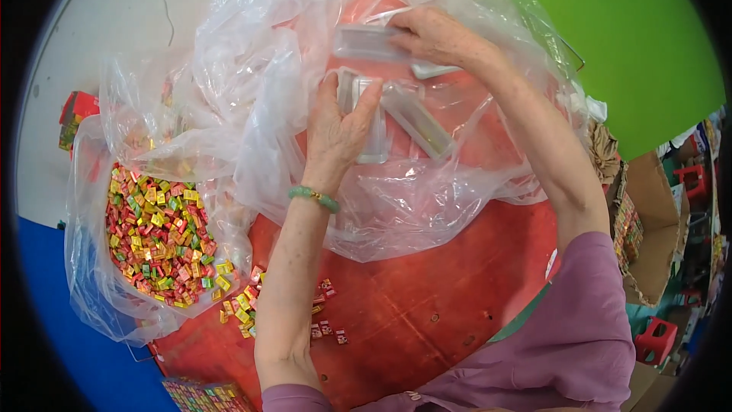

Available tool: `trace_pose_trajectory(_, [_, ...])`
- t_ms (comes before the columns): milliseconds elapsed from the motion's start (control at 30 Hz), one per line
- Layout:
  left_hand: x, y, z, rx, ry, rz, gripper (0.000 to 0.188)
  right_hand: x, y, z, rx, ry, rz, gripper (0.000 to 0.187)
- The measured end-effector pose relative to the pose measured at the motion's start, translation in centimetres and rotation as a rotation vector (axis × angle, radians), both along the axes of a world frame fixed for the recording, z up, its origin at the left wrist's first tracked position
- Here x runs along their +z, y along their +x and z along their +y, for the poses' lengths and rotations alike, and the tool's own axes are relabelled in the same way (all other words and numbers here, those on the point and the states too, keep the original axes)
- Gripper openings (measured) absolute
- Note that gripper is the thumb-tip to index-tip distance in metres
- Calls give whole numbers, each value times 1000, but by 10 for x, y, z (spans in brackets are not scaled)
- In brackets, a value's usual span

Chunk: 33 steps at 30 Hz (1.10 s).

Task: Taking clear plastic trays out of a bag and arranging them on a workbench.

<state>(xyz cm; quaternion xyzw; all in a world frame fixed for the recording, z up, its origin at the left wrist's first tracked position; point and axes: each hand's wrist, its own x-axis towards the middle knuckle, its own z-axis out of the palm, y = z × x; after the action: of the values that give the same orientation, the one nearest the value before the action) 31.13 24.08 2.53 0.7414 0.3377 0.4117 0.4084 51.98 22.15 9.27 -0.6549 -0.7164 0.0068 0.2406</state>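
My right hand (436,37) pinches the end of a clear plastic box (364,43), which is slightly blurred. Below it, my left hand (335,133), a green bead bracelet on its wrist, has its thumb and fingers on either side of another clear box (347,84). Right beside the left thumb lies a further clear box (374,137). A slanted clear box (421,123) rests to the right of that one. All these boxes are on a large clear plastic bag (396,217), spread over a red tabletop (389,305).
On the left, a clear bag (91,259) holds many small red, yellow and green wrapped pieces (160,229). Loose pieces (242,309) lie near my left forearm. A cardboard carton (652,221) and a red stool (656,339) stand at the right. Packed pieces (206,397) sit at the lower left.
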Motion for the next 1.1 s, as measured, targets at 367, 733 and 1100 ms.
trace_pose_trajectory(367, [52, -13, -29, -178, -716, -778, 22, 29, 3, -35, 201, -367, 415, 32])
trace_pose_trajectory(733, [32, -27, -21, -54, -657, -505, 27, -50, 73, -33, -97, -302, -148, 38])
trace_pose_trajectory(1100, [28, -15, -29, -327, -895, -563, 44, -16, 1, -55, -113, -146, 117, 42])
